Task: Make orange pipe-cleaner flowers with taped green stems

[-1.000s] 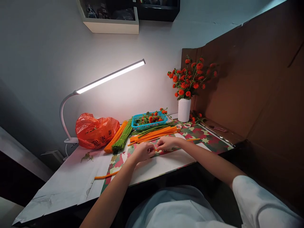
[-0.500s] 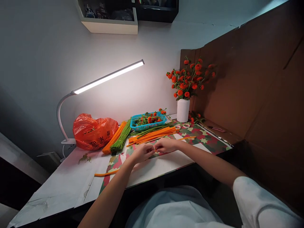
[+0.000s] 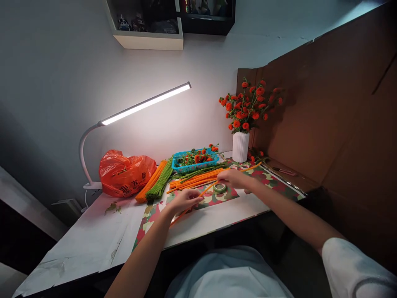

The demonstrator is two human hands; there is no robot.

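One long orange pipe cleaner (image 3: 208, 189) runs slantwise between my hands, its lower end near the table's front and its upper end past my right hand. My left hand (image 3: 186, 200) has its fingers closed around the lower part. Farther up, my right hand (image 3: 233, 179) pinches the same pipe cleaner. Just below the right hand lies a roll of green tape (image 3: 220, 188). Behind both hands a loose pile of orange pipe cleaners (image 3: 198, 179) is spread on the patterned mat (image 3: 221, 198).
Bundled orange and green pipe cleaners (image 3: 159, 182) lie beside a red plastic bag (image 3: 125, 174). A blue basket (image 3: 195, 167) holds small orange flowers. A white vase (image 3: 240, 147) with orange flowers stands at the back right. The lamp (image 3: 147, 103) hangs over the table; a cardboard wall (image 3: 316, 103) rises on the right.
My hands were close together and have moved apart, the right one up and to the right. The pipe cleaner now slants between them, and the green tape roll shows below.
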